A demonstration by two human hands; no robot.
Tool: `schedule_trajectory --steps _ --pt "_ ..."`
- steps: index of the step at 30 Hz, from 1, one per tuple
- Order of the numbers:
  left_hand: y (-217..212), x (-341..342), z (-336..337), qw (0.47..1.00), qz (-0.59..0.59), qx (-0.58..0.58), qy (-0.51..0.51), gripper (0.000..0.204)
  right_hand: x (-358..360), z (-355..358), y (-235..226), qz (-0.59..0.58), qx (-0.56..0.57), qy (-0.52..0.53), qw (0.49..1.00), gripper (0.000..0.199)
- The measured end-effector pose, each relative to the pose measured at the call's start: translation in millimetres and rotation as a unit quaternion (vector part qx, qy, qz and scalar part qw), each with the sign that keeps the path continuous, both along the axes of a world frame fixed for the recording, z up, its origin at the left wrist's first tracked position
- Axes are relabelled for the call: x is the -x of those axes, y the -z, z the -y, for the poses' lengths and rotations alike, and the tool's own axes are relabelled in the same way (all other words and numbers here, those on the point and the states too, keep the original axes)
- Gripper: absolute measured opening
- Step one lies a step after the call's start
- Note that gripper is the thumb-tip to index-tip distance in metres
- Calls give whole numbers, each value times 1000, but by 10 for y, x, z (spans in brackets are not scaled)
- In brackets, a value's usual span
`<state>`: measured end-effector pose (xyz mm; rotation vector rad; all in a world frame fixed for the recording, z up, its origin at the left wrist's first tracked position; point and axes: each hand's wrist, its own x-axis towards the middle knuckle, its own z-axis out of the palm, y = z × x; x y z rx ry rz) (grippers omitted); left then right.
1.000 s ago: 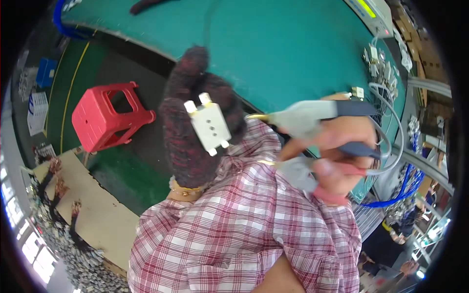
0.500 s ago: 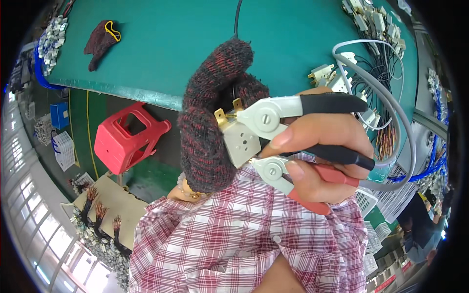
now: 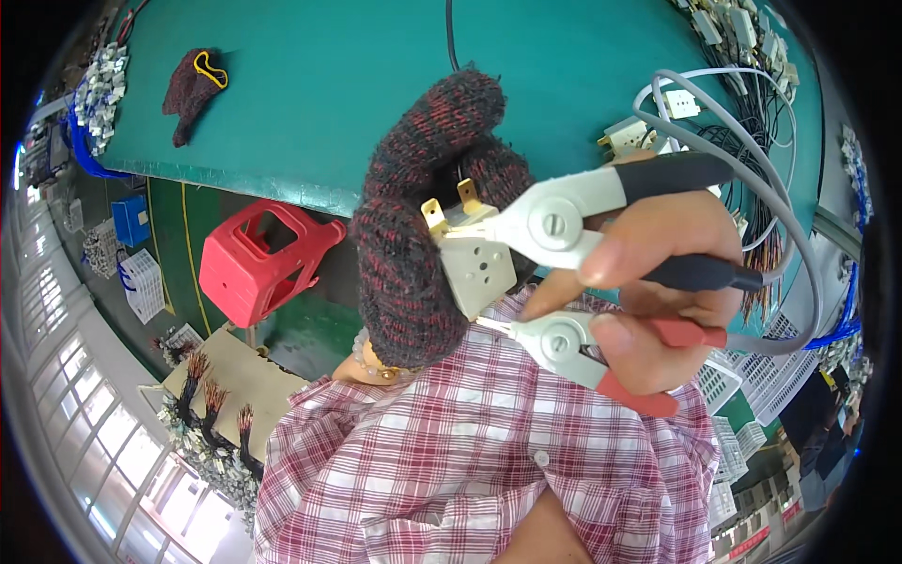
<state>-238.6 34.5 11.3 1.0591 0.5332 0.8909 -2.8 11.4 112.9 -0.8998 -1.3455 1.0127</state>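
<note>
My left hand (image 3: 409, 282), in a dark knitted glove flecked with red, is closed round a cream-white block (image 3: 479, 277) with several holes in its face. Two flat brass tabs (image 3: 467, 194) rise from the block's upper edge. Bare-fingered, my right hand (image 3: 691, 235) grips two metal test clips together. The jaws of the black-handled clip (image 3: 554, 224) reach the brass tabs. The thin tip of the red-handled clip (image 3: 561, 344) is at the block's lower corner; whether it touches cannot be told. A grey cable (image 3: 803, 282) runs from the clips' handles.
A green-topped table (image 3: 310, 103) lies ahead, bearing another knitted glove (image 3: 194, 94) and, at right, a bundle of black-wired white blocks (image 3: 742, 38). A red plastic stool (image 3: 268, 263) is at left, near a cardboard sheet (image 3: 240, 381). Another person (image 3: 817, 414) is at far right.
The whole view has shifted slightly. My right hand and both clips have moved a little right relative to the block, so more of the clips' tips shows. Both hands keep their hold.
</note>
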Motion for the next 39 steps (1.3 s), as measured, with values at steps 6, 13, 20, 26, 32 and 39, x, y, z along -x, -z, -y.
schedule_trajectory --steps 6,13,20,26,32,39 --pt "145 167 31 999 -28 -30 7 55 0 4 50 -39 -18 -9 999 44" --pt "274 351 125 996 -58 -63 12 54 -3 12 -27 -20 39 -14 999 43" --pt "468 523 150 992 -84 -99 12 53 -34 4 -8 9 10 -21 1000 43" --pt "581 682 218 986 -106 -128 16 52 0 -38 48 -43 -14 -21 999 43" --pt "774 735 245 979 -128 -158 22 52 -39 -26 36 -81 -18 -2 997 40" --pt "853 343 180 972 -136 -188 -31 51 -32 -293 348 26 -273 98 957 12"
